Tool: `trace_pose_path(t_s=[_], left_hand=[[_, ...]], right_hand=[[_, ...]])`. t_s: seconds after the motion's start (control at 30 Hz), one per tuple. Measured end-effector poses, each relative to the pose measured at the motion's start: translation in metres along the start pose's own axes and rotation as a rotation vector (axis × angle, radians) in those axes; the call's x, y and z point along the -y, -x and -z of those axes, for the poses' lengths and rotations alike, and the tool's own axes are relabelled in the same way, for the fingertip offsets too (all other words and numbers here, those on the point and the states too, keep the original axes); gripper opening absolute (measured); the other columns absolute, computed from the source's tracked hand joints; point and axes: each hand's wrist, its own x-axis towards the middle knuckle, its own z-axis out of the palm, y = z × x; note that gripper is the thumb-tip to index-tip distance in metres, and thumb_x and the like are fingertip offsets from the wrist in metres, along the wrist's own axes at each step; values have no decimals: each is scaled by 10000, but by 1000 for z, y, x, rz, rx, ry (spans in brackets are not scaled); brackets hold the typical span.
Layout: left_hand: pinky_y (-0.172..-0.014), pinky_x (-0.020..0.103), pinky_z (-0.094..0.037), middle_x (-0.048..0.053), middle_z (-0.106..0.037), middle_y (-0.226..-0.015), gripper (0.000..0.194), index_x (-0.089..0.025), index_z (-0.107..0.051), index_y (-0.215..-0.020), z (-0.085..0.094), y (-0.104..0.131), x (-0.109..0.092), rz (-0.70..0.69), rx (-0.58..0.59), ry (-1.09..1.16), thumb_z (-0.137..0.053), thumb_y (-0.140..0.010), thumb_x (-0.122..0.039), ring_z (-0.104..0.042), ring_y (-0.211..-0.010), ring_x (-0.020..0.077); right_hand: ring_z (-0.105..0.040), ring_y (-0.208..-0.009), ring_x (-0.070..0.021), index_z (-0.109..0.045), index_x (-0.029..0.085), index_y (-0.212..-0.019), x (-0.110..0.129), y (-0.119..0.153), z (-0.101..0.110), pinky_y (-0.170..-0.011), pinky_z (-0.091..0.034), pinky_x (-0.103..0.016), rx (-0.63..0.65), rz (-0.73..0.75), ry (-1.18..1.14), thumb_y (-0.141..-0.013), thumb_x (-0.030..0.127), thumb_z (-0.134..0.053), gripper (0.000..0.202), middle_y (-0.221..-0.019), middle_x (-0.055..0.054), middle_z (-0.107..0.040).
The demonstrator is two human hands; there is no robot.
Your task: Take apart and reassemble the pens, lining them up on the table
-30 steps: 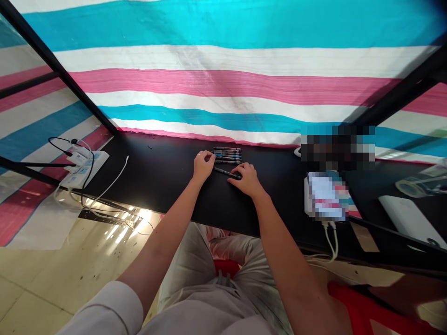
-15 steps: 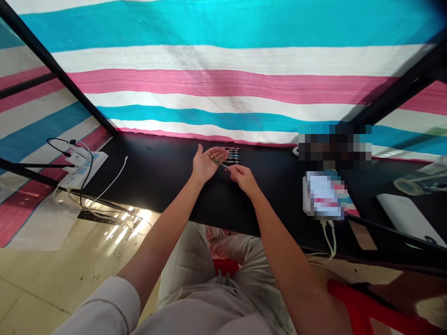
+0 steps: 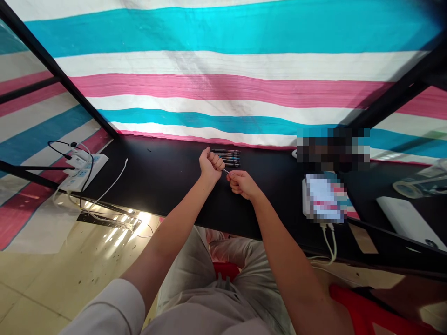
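Note:
Over the black tabletop (image 3: 164, 172), my left hand (image 3: 211, 165) is closed in a fist around a slim pen (image 3: 226, 171). Most of the pen is hidden inside that fist, and a short thin part shows between my hands. My right hand (image 3: 240, 182) pinches the pen's near end, its fingers curled in. Just behind my hands, several dark pens (image 3: 232, 158) lie side by side in a row on the tabletop.
A white power strip (image 3: 85, 172) with plugs and cables sits at the left end. To the right, a phone (image 3: 323, 197) with white cables rests near a pixelated area. Farther right are a white box (image 3: 407, 218) and a clear container (image 3: 419, 186). Striped sheeting hangs behind.
My left hand was open with the pen across its palm and has closed around it. My right hand still pinches the pen's end, its fingers now more curled.

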Motion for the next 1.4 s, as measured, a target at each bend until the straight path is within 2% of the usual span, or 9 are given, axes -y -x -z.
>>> trace_pose_path(t_s=[0.1,0.17,0.3,0.43,0.57,0.8,1.03,1.27,1.4], left_hand=[[-411,281,-274,-55,-101,-468,492,-235,-164,-608,-1,-9,9,-68,-130,-144,-388,-967,-486,-173,-382,87],[-472,286,-379,-48,-183,-482,432,-233,-213,-617,-1,-13,12,-101,-118,-211,-403,-958,-418,-282,-405,89],[-843,377,-546,24,-580,-710,82,-183,-514,-763,7,-8,11,-106,97,-242,-549,-829,-152,-639,-719,143],[-1035,430,-499,77,-695,-1026,205,-163,-638,-953,28,6,5,-129,310,-323,-710,-762,-143,-686,-1050,214],[-958,401,-546,83,-714,-973,296,-161,-654,-934,44,9,4,-210,320,-398,-815,-750,-328,-702,-1018,222],[-595,300,-549,25,-657,-641,370,-156,-594,-801,49,2,15,-294,102,-592,-794,-763,-465,-650,-589,154],[-813,393,-593,108,-732,-1050,458,-174,-610,-1048,50,6,13,-155,291,-466,-835,-730,-413,-730,-868,208],[-771,416,-605,63,-707,-812,429,-150,-587,-881,50,7,13,-146,212,-442,-848,-711,-445,-743,-770,232],[-749,407,-610,48,-711,-815,463,-177,-468,-777,50,7,15,-149,193,-427,-831,-727,-458,-738,-751,212]], right_hand=[[-261,-456,-91,-540,211,-664,-5,-4,-1,-441,-212,-242,-188,198,335,-785,461,-637,295,-495,64,-335],[-376,-538,-125,-584,203,-675,-7,-6,2,-514,-292,-266,-317,337,553,-786,452,-612,274,-556,26,-446],[-465,-630,-159,-639,192,-730,-8,-8,11,-617,-350,-287,-474,419,661,-812,446,-578,274,-630,6,-533],[-476,-623,-156,-654,185,-727,-9,-7,13,-630,-358,-290,-473,424,641,-833,414,-580,262,-634,8,-547],[-548,-670,-177,-711,183,-811,-11,-6,10,-666,-401,-302,-452,446,708,-852,401,-583,256,-714,-16,-647],[-648,-805,-236,-740,192,-886,-11,-3,10,-784,-483,-359,-450,508,739,-825,364,-599,230,-879,-65,-742],[-620,-756,-207,-720,193,-902,-13,-3,13,-753,-477,-341,-509,523,808,-827,333,-586,208,-856,-50,-715],[-637,-866,-234,-710,182,-946,-13,-3,14,-830,-482,-372,-444,584,886,-940,341,-442,312,-921,-91,-698],[-605,-878,-242,-665,190,-928,-11,-2,13,-832,-480,-379,-427,608,995,-906,265,-474,207,-931,-101,-642]])
